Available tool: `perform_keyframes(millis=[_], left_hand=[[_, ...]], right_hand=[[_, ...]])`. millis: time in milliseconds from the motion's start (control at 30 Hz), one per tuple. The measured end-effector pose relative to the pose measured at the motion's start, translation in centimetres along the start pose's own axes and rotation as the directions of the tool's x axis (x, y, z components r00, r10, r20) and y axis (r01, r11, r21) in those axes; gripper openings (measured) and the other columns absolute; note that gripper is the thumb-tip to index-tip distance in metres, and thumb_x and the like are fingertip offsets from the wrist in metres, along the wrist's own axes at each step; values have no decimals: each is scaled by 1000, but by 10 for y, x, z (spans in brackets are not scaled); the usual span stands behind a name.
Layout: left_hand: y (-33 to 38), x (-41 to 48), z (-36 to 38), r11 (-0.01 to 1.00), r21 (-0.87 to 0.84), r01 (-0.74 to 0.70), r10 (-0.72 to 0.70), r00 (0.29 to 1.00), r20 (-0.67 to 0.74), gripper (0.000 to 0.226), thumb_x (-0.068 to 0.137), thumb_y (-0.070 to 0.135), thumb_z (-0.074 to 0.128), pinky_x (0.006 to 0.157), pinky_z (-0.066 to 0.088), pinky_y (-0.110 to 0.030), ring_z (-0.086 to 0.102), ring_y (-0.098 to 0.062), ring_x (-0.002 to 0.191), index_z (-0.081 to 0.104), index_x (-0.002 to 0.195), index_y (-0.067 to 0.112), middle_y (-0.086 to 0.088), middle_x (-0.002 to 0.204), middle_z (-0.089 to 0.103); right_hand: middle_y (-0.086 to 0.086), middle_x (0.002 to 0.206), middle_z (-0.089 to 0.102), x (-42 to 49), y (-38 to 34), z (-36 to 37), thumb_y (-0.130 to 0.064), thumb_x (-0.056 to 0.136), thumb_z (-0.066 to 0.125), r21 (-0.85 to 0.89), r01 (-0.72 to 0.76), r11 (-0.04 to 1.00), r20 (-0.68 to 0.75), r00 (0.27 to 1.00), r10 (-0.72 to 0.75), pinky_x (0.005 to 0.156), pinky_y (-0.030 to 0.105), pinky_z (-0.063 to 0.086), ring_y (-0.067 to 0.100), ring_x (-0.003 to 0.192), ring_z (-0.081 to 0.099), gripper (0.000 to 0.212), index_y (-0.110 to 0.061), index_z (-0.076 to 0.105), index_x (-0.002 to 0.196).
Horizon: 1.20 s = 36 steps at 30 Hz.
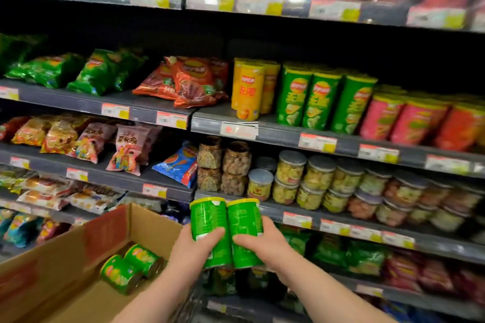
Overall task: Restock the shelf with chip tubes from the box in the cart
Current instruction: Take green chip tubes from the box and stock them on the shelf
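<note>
Two bare forearms come up from the bottom edge, just right of the cardboard box (149, 225). The left hand (195, 246) grips the left-hand tube (208, 215), fingers wrapped round its lower half and thumb laid across the front. The right hand (262, 244) grips the right-hand tube (245, 217) the same way. Both green chip tubes stand upright, lids up, touching side by side, and are held in the air just beyond the box's far right corner (the print facing the camera is too blurred to read).

The box itself is open, its flaps raised. On its floor, near the right wall, two spare tubes (131, 267) lie on their sides, touching each other, with their ends turned toward the camera.

Beyond the box and just behind the held tubes, a shelf board carries clear jars (315, 181) with grey lids, some stacked two high. One board higher, up and right of the box and well apart from it, the tube shelf (275, 134) holds upright rows: yellow tubes (249, 89) nearest the box's side, then green shelf tubes (320, 102), then pink tubes (409, 120) farthest from it. On that same level, straight above the box, lie green chip bags (99, 73) and red chip bags (191, 81).
</note>
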State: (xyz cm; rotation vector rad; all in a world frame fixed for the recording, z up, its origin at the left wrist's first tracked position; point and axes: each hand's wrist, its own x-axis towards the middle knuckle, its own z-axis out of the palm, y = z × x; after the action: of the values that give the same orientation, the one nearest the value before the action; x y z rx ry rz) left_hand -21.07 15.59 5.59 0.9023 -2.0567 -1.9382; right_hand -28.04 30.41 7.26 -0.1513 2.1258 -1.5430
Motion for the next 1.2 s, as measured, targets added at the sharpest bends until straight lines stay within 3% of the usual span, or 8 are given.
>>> perform_keyframes(millis=[100,200,333,500,567,667,967,1200], left_hand=[[9,-18,57,999,-27,-20,24,991,128,75,41,58,76,84,55,-45,70,-24,86,62,103,20,-5,96,72],[20,-49,115,999,-35,-25,32,973,229,49,65,44,79,77,53,-35,68,-19,85,60,103,19,-5,99,70],[25,-87,186,997,-7,-80,78,949,307,53,59,48,78,71,52,-31,68,-17,82,60,99,19,-3,95,71],[25,-133,266,994,7,-112,102,923,372,45,73,38,78,69,51,-29,67,-19,83,59,107,16,-5,97,70],[26,-153,295,993,3,-121,110,905,412,50,67,43,78,70,51,-29,67,-18,83,59,105,17,-3,96,70],[27,-178,332,993,20,-120,99,890,445,32,80,30,74,65,47,-27,63,-15,82,57,104,17,-4,98,67],[39,-220,410,988,24,-150,108,805,584,54,67,40,79,68,51,-30,68,-17,83,58,112,17,-2,97,70],[52,-237,475,990,2,-141,103,730,676,33,82,27,72,71,50,-30,65,-16,86,55,109,20,0,97,67]], right_hand=[[0,104,66,-23,17,-58,-21,72,80,44,-10,999,-91,996,14,88,39,55,17,95,66,58,-18,46,119],[0,106,65,-50,35,-118,-23,73,79,57,-23,998,-168,985,32,86,34,55,16,96,65,56,-20,46,118],[-3,102,64,-91,59,-188,-24,73,79,109,-3,994,-233,972,29,69,21,54,8,89,64,52,-22,45,113],[3,106,67,-137,93,-261,-34,51,82,154,13,988,-332,943,40,90,42,54,18,96,67,67,-24,47,108],[3,104,66,-156,105,-288,-25,64,83,163,20,986,-365,930,41,89,39,54,17,95,66,52,-26,46,100],[1,102,64,-182,122,-324,-15,75,78,166,40,985,-415,909,33,84,32,55,14,93,65,41,-26,45,97],[3,105,64,-226,150,-397,-16,75,78,234,54,971,-526,847,80,84,35,55,18,95,65,45,-23,46,106],[6,107,65,-247,167,-449,-14,75,79,262,79,962,-626,772,107,86,41,55,21,95,66,51,-17,47,115]])
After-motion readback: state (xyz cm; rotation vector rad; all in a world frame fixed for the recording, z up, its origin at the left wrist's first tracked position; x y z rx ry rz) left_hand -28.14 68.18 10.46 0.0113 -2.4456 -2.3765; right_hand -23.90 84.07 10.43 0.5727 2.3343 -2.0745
